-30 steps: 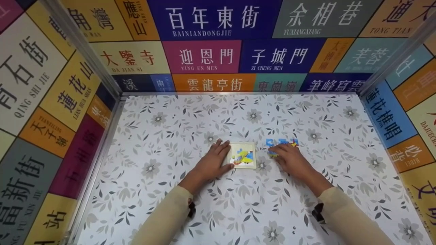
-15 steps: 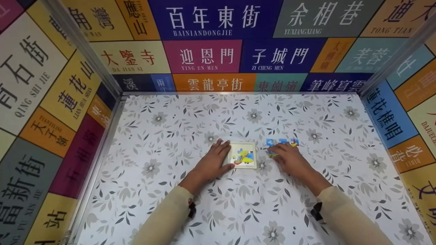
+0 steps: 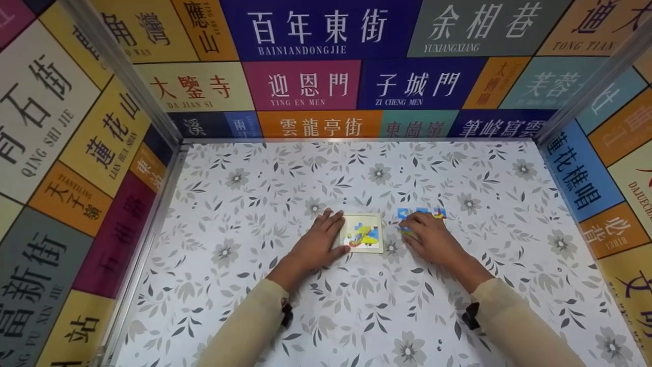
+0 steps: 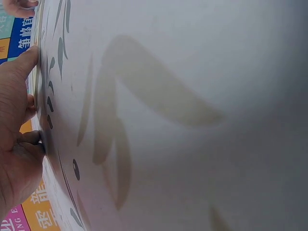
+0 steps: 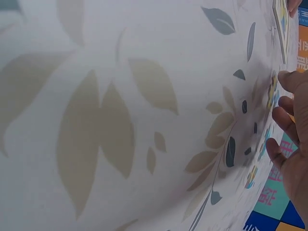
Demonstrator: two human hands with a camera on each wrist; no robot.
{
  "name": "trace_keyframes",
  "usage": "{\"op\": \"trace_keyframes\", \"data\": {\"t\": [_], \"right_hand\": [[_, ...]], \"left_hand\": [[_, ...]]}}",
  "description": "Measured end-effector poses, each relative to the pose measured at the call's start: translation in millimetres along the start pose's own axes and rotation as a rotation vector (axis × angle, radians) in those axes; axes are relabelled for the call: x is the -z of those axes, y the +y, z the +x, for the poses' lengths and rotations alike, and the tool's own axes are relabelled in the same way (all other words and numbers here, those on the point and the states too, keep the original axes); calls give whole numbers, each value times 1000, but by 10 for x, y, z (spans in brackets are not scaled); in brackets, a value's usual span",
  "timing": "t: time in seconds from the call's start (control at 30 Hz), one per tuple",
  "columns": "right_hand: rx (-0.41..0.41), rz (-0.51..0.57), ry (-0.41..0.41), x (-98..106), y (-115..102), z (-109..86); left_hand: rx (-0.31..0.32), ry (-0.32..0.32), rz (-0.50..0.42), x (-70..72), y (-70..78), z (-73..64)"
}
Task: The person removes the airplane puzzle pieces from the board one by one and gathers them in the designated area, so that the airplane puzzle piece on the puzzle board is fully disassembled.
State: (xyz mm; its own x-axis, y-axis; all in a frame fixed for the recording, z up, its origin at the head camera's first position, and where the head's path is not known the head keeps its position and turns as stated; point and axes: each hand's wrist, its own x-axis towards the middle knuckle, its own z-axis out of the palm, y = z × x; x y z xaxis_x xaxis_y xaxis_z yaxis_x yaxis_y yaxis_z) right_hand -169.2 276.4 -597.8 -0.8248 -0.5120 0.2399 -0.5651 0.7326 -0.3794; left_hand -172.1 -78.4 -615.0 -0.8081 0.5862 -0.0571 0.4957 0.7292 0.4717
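In the head view, my left hand point(image 3: 317, 243) rests at the left edge of a small pale puzzle tray point(image 3: 377, 250), its thumb at the lower left corner. A yellow aeroplane picture point(image 3: 365, 235) is partly assembled inside. To the right, my right hand point(image 3: 433, 238) reaches over several loose blue jigsaw pieces point(image 3: 422, 210), fingertips right at them; the hand hides part of the group. The right wrist view shows its fingers point(image 5: 285, 122) loosely bent, with the thumb near a colourful piece point(image 5: 272, 91). In the left wrist view, my left thumb point(image 4: 28, 61) lies along the tray's edge.
A white tabletop with a grey leaf and flower print point(image 3: 285, 178) lies under both hands. Colourful panels with street names point(image 3: 305, 84) enclose the back and both sides. Dark bands point(image 3: 471, 315) sit at both cuffs of the light sleeves.
My right hand has shifted very slightly left over the loose pieces, and its fingers cover more of the lower left piece. The left hand and the tray stay in place.
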Motion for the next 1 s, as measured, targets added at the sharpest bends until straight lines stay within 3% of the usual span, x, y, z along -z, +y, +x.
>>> {"op": "trace_keyframes", "data": {"t": [0.3, 0.6, 1.0], "right_hand": [[-36, 13, -73, -66, -204, 136], [31, 27, -75, -198, -367, 309], [32, 42, -140, -262, -559, 496]], "left_hand": [[3, 3, -8, -9, -4, -12], [-7, 20, -20, -5, -4, -20], [-19, 22, -4, -17, -15, 5]]}}
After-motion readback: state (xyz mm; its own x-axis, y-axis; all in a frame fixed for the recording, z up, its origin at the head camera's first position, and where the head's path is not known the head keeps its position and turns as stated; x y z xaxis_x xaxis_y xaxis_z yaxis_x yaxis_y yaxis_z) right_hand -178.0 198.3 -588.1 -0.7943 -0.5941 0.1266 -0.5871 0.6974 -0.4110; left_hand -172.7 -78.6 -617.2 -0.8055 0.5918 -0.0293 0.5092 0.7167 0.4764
